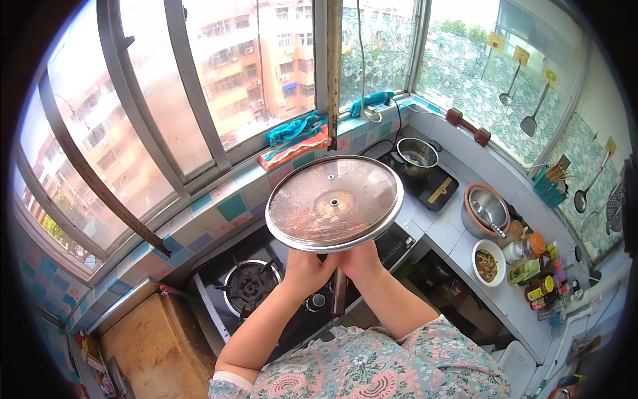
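A large round glass lid (302, 199) with a steel rim and a small metal fitting at its centre is held up in front of me, above the stove. Droplets and brownish tints show on the glass. My left hand (309, 271) and my right hand (359, 259) are close together at its near edge, closed on the rim from below; the fingertips are hidden under it. Between my wrists a dark brown handle (339, 292) points toward me. Whatever it belongs to is covered by the lid, and I cannot tell whether the two touch.
A black gas stove (219, 272) lies below, its left burner (249, 287) bare. Rightward are a steel pot (417, 159), nested bowls (488, 206), a white bowl of food (488, 263) and several condiment bottles (541, 286). A wooden board (153, 346) is at left; windows rise behind.
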`<action>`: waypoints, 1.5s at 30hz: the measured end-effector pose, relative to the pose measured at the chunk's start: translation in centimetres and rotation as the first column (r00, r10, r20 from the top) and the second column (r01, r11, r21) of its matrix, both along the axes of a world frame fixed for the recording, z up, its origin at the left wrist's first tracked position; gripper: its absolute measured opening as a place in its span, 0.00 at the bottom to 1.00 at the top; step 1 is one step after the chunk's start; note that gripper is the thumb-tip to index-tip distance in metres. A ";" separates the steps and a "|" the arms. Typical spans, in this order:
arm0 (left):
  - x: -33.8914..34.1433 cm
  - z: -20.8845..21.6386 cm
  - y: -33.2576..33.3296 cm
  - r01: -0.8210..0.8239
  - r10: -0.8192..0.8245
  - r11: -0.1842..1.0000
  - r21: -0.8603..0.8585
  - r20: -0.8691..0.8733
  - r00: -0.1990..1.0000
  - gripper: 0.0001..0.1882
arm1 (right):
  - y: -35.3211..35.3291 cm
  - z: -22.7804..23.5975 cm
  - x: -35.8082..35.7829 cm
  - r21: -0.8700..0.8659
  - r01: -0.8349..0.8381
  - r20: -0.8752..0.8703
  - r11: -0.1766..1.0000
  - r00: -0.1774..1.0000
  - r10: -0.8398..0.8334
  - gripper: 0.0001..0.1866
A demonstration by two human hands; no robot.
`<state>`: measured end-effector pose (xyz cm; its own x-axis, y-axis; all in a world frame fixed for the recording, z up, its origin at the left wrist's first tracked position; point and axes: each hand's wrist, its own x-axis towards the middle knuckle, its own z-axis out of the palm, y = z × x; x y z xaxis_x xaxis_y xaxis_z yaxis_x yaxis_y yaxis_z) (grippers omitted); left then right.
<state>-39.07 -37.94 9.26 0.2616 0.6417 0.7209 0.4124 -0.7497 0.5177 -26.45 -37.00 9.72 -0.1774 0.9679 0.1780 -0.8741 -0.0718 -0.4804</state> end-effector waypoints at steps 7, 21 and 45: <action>15.9 1.1 6.7 0.156 -0.194 0.972 -0.174 -0.230 0.954 0.31 | 7.2 -4.5 20.3 -0.024 0.368 0.081 0.930 0.928 -0.365 0.17; 33.9 -5.3 19.5 0.236 0.111 0.483 -0.843 0.326 0.939 0.17 | 36.5 -7.7 47.1 0.524 0.381 0.829 0.762 -0.432 -0.355 0.24; 36.0 -4.9 21.9 0.288 0.291 0.400 -0.870 0.419 0.860 0.15 | 47.1 -13.1 46.2 0.269 -0.002 0.596 0.963 -0.785 -0.168 0.30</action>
<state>-3.09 -15.99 4.32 0.1062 0.9595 -0.2609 -0.0792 0.2697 0.9597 19.70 10.06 -3.33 0.0273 0.9994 0.0198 0.9840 -0.0234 -0.1766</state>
